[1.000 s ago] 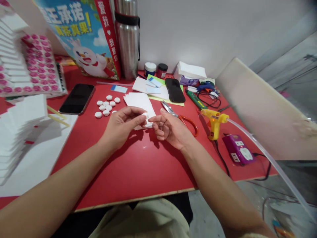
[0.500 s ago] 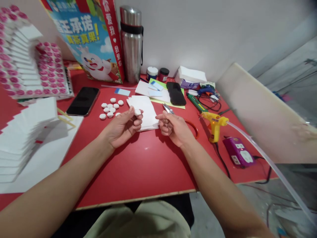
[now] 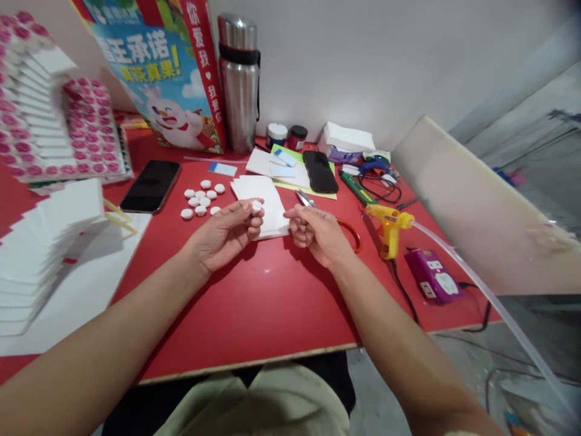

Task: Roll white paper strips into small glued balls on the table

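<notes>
My left hand (image 3: 231, 233) pinches a small white rounded piece (image 3: 256, 206) between thumb and fingers, above a stack of white paper sheets (image 3: 265, 191). Several similar white pieces (image 3: 200, 195) lie on the red table just beyond that hand. To the right, apart from the piece, my right hand (image 3: 315, 233) has its fingers curled and its thumb and index finger pressed together. Whether anything is between those fingertips is too small to tell. Scissors (image 3: 305, 198) with an orange handle (image 3: 353, 235) lie partly hidden behind my right hand.
A yellow glue gun (image 3: 389, 227) with a long clear stick stands right, by a purple power socket (image 3: 434, 275). Two phones (image 3: 151, 186), a steel flask (image 3: 239, 91) and paint jars (image 3: 276, 134) lie farther back. Folded white paper (image 3: 54, 254) fans out at left.
My left fingers have turned the white piece slightly, and its face shows more toward the right. My right hand has barely moved. The whole view has shifted a little.
</notes>
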`<state>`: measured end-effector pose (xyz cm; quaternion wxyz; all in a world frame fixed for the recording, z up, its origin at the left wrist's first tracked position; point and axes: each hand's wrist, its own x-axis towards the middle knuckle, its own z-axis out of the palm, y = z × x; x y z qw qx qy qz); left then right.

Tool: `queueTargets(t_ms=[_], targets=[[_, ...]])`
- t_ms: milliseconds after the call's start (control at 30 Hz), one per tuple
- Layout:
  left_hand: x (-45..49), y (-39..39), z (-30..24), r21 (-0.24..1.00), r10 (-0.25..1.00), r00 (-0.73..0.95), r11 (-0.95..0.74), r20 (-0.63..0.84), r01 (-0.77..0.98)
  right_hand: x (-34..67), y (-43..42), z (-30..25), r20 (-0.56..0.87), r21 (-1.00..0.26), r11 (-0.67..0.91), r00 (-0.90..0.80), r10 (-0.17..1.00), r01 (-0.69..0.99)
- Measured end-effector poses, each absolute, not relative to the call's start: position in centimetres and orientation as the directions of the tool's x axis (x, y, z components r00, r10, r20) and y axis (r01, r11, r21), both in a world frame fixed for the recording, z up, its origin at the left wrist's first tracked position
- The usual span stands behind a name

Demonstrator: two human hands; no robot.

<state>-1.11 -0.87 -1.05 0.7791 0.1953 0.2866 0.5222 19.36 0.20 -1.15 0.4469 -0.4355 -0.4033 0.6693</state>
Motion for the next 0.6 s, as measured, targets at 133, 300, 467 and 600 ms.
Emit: queueTargets(t_ms=[133, 300, 467, 600], targets=[[-1.0, -0.9, -0.7, 0.592, 0.905, 0.269, 0.42, -0.329, -0.687, 19.4, 0.1, -1.0, -0.105, -0.965, -0.136, -0.148, 0.983, -0.224], [-0.6, -0.7, -1.0, 0.63, 0.915, 0.228, 0.395, -0.332, -0.669, 19.7, 0.1, -0.8, -0.021, -0.982, -0.04, -0.108, 0.994, -0.184], [-0.6, -0.6, -1.4, 0.728, 0.947, 0.166, 0.318, -0.276, -0.608, 19.6, 0.1, -0.8, 0.004, -0.991, -0.011, -0.108, 0.994, -0.137], [-3.0, -0.1, -0.1, 0.93, 0.999, -0.031, 0.017, -0.03, -0.366, 19.5, 0.0, -0.9, 0.017, -0.999, 0.013, -0.096, 0.995, -0.045]])
